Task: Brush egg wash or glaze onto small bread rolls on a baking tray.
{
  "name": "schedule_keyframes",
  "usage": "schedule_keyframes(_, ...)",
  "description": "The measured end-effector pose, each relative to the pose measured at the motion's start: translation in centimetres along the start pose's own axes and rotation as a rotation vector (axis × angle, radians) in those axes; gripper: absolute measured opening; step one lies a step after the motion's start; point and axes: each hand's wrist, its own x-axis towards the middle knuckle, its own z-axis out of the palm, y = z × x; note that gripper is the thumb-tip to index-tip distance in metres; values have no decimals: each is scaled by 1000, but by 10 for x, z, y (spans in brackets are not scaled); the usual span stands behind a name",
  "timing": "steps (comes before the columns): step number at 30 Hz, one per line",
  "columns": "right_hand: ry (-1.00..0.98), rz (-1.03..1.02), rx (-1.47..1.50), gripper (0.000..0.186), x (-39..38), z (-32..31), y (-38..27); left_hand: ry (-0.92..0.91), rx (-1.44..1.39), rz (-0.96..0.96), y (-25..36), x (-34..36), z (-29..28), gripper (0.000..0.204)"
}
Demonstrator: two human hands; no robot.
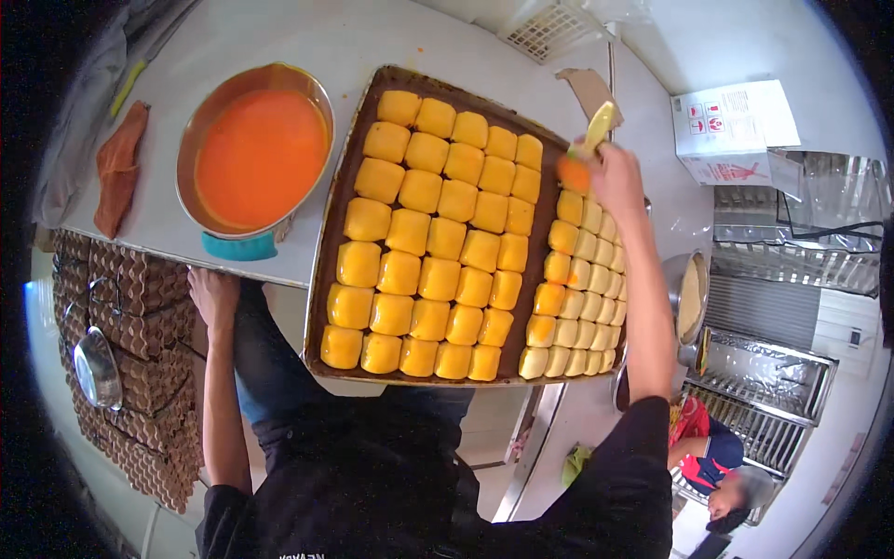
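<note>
My right hand [610, 177] grips a yellow-handled brush [601, 126], its orange-coated head over the upper part of a dark baking tray [453, 86]. On that tray, the larger group of square dough pieces [430, 233] is glazed deep yellow. The smaller group [582, 307] on the right is pale, with orange glaze on some left-side pieces. A steel bowl of orange liquid [251, 158] with a teal part at its lower side stands left of the tray. My left hand [214, 293] is low at the counter edge below that bowl, fingers loosely apart and holding nothing visible.
Stacked egg trays [140, 429] and a metal bowl [98, 368] are at lower left. A reddish cloth-like item [121, 168] and a long yellow-handled tool lie upper left. A cardboard box [731, 130], plastic basket [549, 28] and another bowl [689, 298] sit right. Another person [708, 456] is at lower right.
</note>
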Motion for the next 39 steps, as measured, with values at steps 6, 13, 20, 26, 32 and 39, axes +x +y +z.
schedule_keyframes(6,-78,-315,-195,11,-29,22,14,79,22,-31,-3,-6,-4,37)
schedule_keyframes(13,-56,98,76,10,-6,3,16,28,-7,-38,8,-8,-12,40)
schedule_keyframes(20,458,56,270,21,-16,42,-2,-121,-4,-110,9,-2,-18,49)
schedule_keyframes(26,653,319,310,17,-32,18,4,34,-10,-79,11,-7,-15,45)
schedule_keyframes(32,573,343,205,18,-25,37,0,32,-9,-81,15,-3,-18,47)
schedule_keyframes(39,624,334,448,21,-35,38,10,-25,0,-101,11,-3,-23,56)
